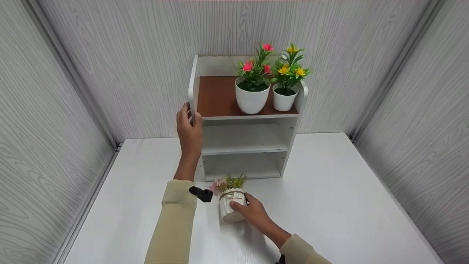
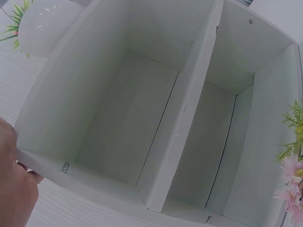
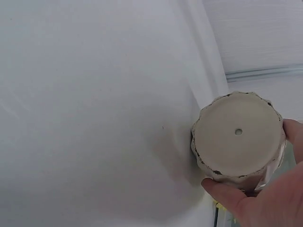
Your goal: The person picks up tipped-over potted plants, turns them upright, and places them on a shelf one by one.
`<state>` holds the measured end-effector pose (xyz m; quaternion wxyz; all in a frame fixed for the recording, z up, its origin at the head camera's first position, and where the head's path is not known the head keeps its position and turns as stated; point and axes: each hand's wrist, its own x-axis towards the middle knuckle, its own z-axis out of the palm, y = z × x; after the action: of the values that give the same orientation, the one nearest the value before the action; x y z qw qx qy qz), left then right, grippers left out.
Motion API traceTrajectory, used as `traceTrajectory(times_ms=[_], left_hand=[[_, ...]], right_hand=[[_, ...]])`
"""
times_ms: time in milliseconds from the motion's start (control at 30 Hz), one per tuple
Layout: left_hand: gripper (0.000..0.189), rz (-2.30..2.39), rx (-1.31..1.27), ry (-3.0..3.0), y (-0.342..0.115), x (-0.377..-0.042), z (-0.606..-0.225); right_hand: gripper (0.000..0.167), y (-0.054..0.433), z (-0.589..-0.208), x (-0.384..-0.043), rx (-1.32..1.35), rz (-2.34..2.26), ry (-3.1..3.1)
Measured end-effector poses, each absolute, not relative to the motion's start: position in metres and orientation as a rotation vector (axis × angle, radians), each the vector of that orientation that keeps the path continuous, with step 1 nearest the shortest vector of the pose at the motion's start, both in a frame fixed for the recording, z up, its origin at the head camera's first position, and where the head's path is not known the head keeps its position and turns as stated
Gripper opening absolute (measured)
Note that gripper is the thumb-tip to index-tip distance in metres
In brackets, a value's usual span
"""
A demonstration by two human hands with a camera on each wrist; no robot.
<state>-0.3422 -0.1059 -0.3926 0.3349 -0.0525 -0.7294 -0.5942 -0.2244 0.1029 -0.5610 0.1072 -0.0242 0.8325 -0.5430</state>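
My left hand point(image 1: 189, 126) grips the front edge of the left side panel of a small white shelf unit point(image 1: 244, 150), thumb on the inner side and fingers outside. In front of the unit, my right hand point(image 1: 254, 212) holds a cream flower pot point(image 1: 228, 216) with twine tied round it. Pink and yellow-green flowers point(image 1: 231, 181) point from it toward the shelf. The pot is tipped over, so its round base point(image 3: 239, 146) with a small centre hole faces the right wrist camera. Thumb and fingers are on opposite sides of the pot.
On the brown top board point(image 1: 216, 95) stand a larger white pot with pink flowers point(image 1: 252, 96) and a smaller white pot with yellow flowers point(image 1: 284, 99). Two white compartments lie below. The white table point(image 1: 329, 190) is enclosed by wood-grain panels point(image 1: 139, 66).
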Motion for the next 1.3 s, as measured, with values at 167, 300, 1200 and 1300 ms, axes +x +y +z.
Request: traceTrajectory(times_ms=[167, 300, 1200, 1300], left_hand=[[0.051, -1.567, -0.144, -1.901, -0.1062, -0.3416, -0.3924], [0.05, -1.564, -0.146, -1.904, -0.1065, -0.3415, -0.3915], [0.051, -1.568, -0.131, -1.92, -0.106, -0.3425, -0.3921], [0.051, -1.551, -0.137, -1.92, -0.1069, -0.343, -0.3923]], right_hand=[[0.088, 0.1036, -0.561, -0.2219, -0.047, -1.68, 2.403], [0.089, 0.1047, -0.5611, -0.221, -0.028, -1.747, 2.362], [0.075, 0.1116, -0.564, -0.2231, 0.058, -1.939, 2.332], [0.074, 0.1123, -0.5663, -0.2239, 0.052, -1.945, 2.398]])
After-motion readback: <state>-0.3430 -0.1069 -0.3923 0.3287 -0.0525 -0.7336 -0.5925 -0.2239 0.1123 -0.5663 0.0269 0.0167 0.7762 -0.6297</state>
